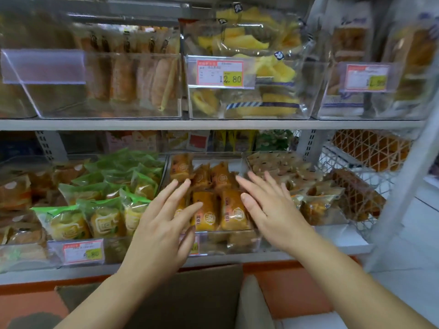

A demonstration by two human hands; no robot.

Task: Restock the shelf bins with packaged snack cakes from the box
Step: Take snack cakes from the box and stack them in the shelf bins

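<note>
"Well, where do we have our hands?"

"Both are out over the middle clear bin (228, 243) on the lower shelf. Our left hand (161, 224) is spread flat, fingers straight and apart, holding nothing. Its fingertips lie over the orange-wrapped snack cakes (206, 210) at the bin's left side (whether they touch the wrappers, we cannot tell)."

"And our right?"

"Our right hand (268, 210) is just as open and empty, fingers fanned over the bin's right wall and the cakes beside it."

"Where are the cakes themselves?"

"They fill that bin, standing in rows between our two hands. Green-wrapped cakes (104, 210) are heaped in the bin to the left, with a price tag (83, 251) on its front, and brown packets (280, 167) sit in the bin to the right."

"And the box?"

"The cardboard box (202, 293) is below the shelf edge, between our forearms. Its inside is hidden from us."
</note>
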